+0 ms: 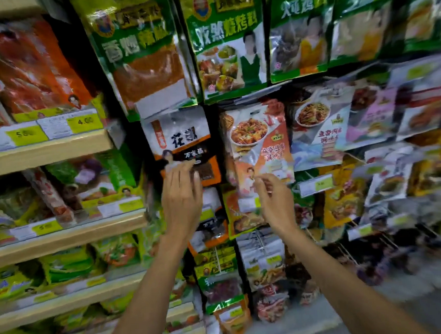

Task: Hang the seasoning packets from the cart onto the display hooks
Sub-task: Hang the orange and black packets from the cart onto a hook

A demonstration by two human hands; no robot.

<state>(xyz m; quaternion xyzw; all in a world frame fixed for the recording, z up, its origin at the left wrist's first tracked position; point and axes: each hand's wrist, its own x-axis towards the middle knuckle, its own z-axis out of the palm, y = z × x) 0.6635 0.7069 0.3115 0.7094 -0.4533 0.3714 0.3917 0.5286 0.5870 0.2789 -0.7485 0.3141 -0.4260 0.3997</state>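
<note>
White-and-orange seasoning packet (184, 143), marked 花椒, hangs upright mid-frame, long axis vertical. The left hand (181, 197) touches its lower edge, fingers straight and apart; the right hand (273, 199) curls loosely at the neighbouring tofu packet (259, 143), grip unclear.

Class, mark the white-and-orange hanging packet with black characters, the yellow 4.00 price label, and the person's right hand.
white-and-orange hanging packet (186, 125): head view, white upper panel.
yellow 4.00 price label (85, 121): head view, its printed figure.
right hand (275, 202): head view, back of the hand.

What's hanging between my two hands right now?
In the head view, between the left hand and right hand, two hanging packets show: a black-and-white packet and an orange packet beside it.
</note>
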